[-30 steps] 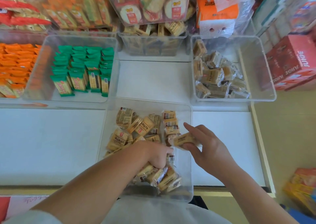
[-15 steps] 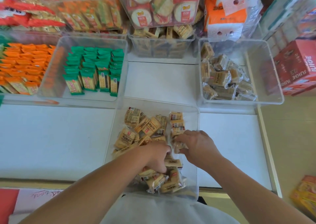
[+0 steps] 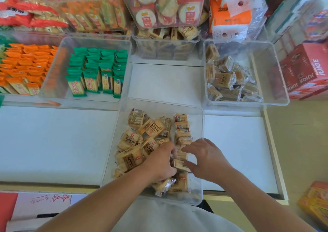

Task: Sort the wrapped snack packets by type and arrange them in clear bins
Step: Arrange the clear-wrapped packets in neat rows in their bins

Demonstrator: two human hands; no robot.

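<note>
Head view: right hand [image 3: 207, 159] now down beside left hand [image 3: 159, 162].

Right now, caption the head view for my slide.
Left hand and right hand reach among tan snack packets in the near clear bin; green packets stand sorted in a second bin.

Near bin [image 3: 159, 102]: biscuit packets [image 3: 132, 139] inside. Behind-left, left bin [image 3: 53, 68]: rowed packets [image 3: 99, 72]. Behind-right, right bin [image 3: 269, 63]: loose packets [image 3: 227, 79]; juice carton [image 3: 305, 72] beside it.

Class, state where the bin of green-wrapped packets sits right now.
The green-packet bin sits upper left in the head view, just right of the orange packets and up-left of the near bin.
</note>
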